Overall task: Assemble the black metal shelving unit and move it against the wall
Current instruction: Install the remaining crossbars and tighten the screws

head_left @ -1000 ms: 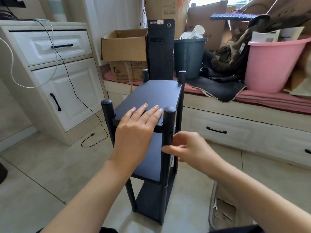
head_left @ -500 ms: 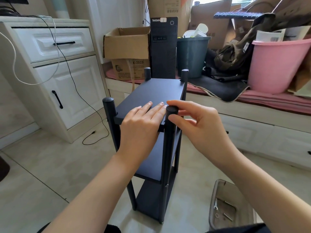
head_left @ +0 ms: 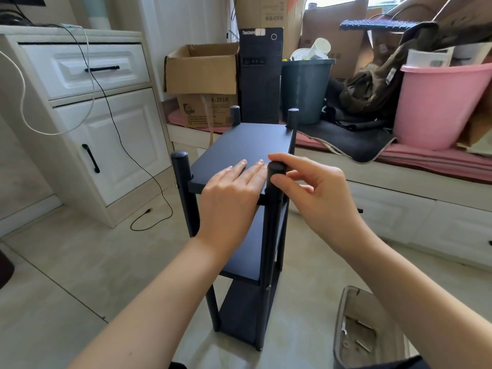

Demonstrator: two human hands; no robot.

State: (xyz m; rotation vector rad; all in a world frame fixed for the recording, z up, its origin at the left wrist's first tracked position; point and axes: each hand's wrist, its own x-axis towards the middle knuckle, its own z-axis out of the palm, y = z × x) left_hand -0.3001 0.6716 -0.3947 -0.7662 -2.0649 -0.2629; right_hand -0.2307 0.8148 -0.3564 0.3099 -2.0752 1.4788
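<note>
Right hand: thumb and index finger curled round the rounded cap of the near right post, thumb tip pressed on the near face just under the cap, index finger arched over the top; other fingers loosely bent behind, holding nothing that can be made out. Left hand: fingers straight and close together, laid flat on the near end of the top shelf board, fingertips pointing far and just beside the gripped post, palm over the near edge.

Black metal three-tier shelving unit: upright on the pale tiled floor, in the middle of the view, between the forearms; four round posts capped above the top board, two more boards below. Apart from the wall; just near of the low white drawer bench.

On the bench, from left to right: open brown cardboard box, black desktop computer tower, dark grey plastic bin, olive bag, pink plastic bucket. At left, white cabinet with black handles, black cable trailing down it to the floor. Near right, on the floor, grey tray holding small metal parts.
</note>
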